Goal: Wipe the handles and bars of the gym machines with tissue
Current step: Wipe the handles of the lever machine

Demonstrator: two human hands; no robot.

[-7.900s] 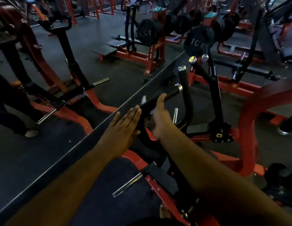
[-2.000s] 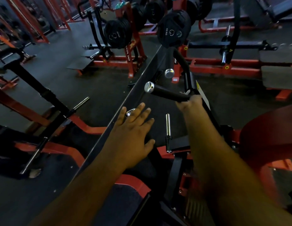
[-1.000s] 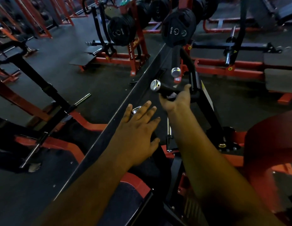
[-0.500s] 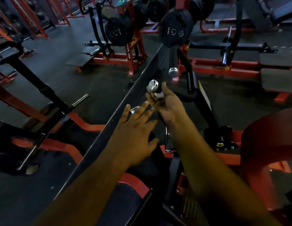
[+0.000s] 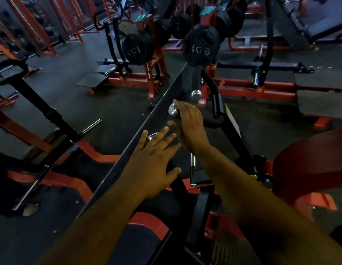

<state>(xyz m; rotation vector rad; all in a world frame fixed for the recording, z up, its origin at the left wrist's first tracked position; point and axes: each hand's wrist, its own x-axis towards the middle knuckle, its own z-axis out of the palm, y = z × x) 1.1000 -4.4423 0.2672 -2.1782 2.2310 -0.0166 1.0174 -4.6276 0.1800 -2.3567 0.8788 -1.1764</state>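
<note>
Left hand (image 5: pixel 153 159) nearest, fingers spread and straight, palm down over a chrome-capped handle end (image 5: pixel 151 137); holds nothing. Just beyond, right hand (image 5: pixel 191 127) lies over the black handle (image 5: pixel 212 122), fingers extended toward its chrome cap (image 5: pixel 173 111); whether they curl round it, cannot tell. Tissue not visible. Second capped bar (image 5: pixel 196 95) just behind. Farther back, a weight plate (image 5: pixel 201 47) on the red frame (image 5: pixel 242 87).
</note>
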